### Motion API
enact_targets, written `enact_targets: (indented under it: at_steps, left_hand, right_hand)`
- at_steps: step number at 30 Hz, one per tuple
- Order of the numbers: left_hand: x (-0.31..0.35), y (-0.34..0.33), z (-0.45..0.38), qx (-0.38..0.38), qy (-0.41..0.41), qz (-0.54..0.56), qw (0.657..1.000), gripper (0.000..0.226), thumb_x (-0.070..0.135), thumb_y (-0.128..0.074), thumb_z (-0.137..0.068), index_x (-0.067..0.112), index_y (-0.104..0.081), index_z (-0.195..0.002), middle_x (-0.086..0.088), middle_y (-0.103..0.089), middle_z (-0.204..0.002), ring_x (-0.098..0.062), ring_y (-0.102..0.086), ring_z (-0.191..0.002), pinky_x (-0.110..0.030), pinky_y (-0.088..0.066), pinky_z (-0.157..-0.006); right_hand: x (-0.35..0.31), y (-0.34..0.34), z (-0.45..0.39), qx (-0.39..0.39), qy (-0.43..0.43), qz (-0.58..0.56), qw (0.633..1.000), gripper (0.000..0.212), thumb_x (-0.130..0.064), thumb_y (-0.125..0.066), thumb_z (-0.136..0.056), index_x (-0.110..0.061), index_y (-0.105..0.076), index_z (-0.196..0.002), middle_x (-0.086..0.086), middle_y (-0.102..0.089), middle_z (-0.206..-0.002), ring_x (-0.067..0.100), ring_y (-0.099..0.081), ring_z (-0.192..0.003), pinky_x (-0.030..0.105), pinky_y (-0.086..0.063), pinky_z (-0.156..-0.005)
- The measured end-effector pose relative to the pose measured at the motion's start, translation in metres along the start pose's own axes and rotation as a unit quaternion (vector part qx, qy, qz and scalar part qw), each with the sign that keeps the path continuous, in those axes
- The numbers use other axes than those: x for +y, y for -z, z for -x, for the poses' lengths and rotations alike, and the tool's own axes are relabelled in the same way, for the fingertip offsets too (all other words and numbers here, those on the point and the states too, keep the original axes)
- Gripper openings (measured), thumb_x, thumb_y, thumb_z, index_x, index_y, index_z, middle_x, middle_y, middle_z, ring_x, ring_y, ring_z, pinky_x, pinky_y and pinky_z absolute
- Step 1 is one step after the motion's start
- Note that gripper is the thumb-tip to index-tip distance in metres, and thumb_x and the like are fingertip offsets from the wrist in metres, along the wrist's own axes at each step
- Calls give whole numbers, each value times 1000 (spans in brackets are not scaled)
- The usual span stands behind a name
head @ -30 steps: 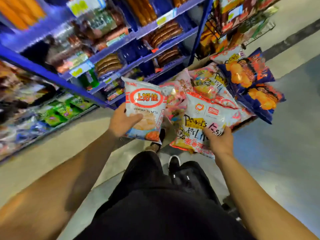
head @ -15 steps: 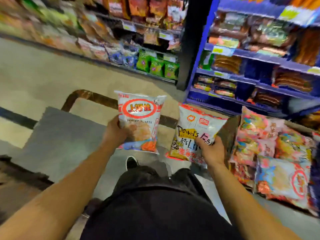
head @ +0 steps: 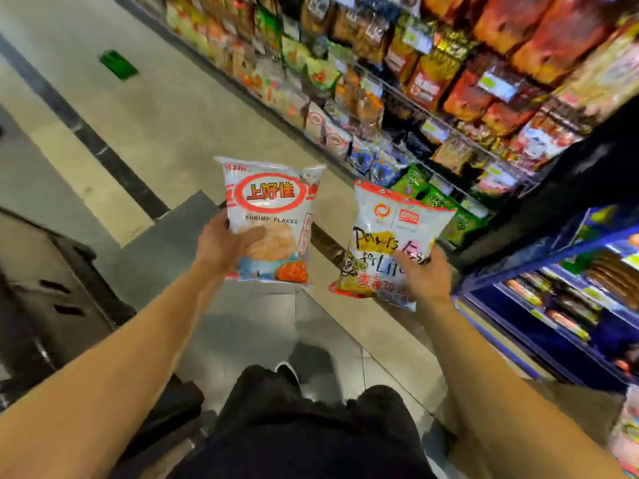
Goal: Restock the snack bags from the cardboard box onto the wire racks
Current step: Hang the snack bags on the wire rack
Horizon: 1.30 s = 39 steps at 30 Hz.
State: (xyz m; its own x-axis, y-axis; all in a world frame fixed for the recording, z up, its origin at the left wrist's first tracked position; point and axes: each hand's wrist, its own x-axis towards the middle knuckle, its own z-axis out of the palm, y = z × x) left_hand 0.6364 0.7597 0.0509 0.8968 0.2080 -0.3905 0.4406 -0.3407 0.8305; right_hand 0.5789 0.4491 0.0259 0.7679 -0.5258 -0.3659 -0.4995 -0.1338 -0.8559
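Two bags up in front of the wire racks. Left hand clamped on the "SHRIMP FLAKES" bag, right hand gripping the "Powers" bag, smaller print probably too blurred to read. Light, puffy, crushable, likely slippery film; best pinched at the lower edge.

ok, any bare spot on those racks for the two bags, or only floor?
Racks look packed edge to edge; no gap visible, though they are blurred. Bare room is floor: the tan aisle left of the racks, and grey tiles below both hands. Left hand holds the shrimp flakes bag, right hand the white bag.
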Motion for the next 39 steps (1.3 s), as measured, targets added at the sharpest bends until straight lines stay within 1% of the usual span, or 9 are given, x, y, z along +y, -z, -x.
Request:
enact_targets:
  at_steps: [5,10,14,18,22,26,30,34,39]
  left_hand:
    - [74,63,-85,24,-64,97,993,33,13,-80,-83,15,-68,-114,-5,-76,-106,-22,-73,-93,-40,-58,-86]
    - [174,107,-172,39,-144,190,970,29,6,-73,-87,13,-68,-115,-1,-75,-105,-17,-73,-91,-30,-59,-80]
    - [258,131,-247,37,-194,237,951,33,8,-75,-87,11,-68,-119,-1,-76,-107,-20,-74,-98,-37,-60,-85]
    - [351,150,-307,33,-237,261,935,34,12,-76,-87,15,-67,-120,0,-76,-108,-19,-74,-96,-36,-59,-83]
    - [438,166,-359,15,-289,271,918,39,17,-76,-88,17,-64,-125,4,-75,-109,-14,-74,-93,-30,-60,-78]
    - [508,171,-409,-9,-329,281,902,35,19,-75,-89,20,-64,-122,7,-75,-106,-13,-74,-91,-31,-60,-78]
    - [582,171,-463,-52,-378,279,881,31,19,-76,-88,21,-64,-116,5,-74,-105,-11,-74,-88,-31,-60,-79]
    - [660,172,-513,-103,-409,299,856,19,16,-75,-88,27,-63,-96,6,-73,-96,-5,-72,-76,-19,-56,-62]
    - [751,175,-558,-159,-461,288,824,17,10,-75,-87,19,-63,-96,3,-72,-88,-6,-69,-67,-18,-54,-57]
  right_hand:
    - [-121,-66,-55,2,70,-26,997,53,-27,-79,-87,-14,-55,-132,4,-62,-131,28,-57,-121,44,-46,-100]
    - [-252,-114,-125,9,172,-61,983,63,-26,-75,-91,-14,-46,-146,-5,-53,-127,16,-48,-123,30,-36,-95]
    - [-353,-147,-182,19,231,-85,969,87,-42,-80,-83,-15,-37,-153,3,-45,-153,26,-41,-141,44,-38,-113]
    - [-455,-159,-225,40,285,-121,950,72,-40,-81,-80,-20,-50,-143,2,-58,-140,26,-54,-130,47,-45,-109]
    - [-544,-154,-260,60,321,-123,937,88,-41,-75,-88,-20,-26,-158,-1,-30,-163,24,-30,-148,48,-30,-120]
    - [-617,-150,-287,94,359,-108,922,89,-43,-73,-90,-21,-23,-160,-3,-27,-164,24,-27,-150,48,-29,-120]
    - [-677,-155,-317,162,398,-108,896,82,-46,-75,-87,-18,-36,-153,2,-42,-155,28,-41,-142,51,-36,-116]
    - [-732,-167,-336,222,428,-117,868,50,-36,-78,-86,-23,-54,-129,-5,-62,-126,23,-59,-118,42,-48,-100]
    - [-799,-173,-335,310,430,-111,841,52,-43,-75,-81,-29,-55,-126,-10,-64,-119,19,-62,-110,47,-50,-101]
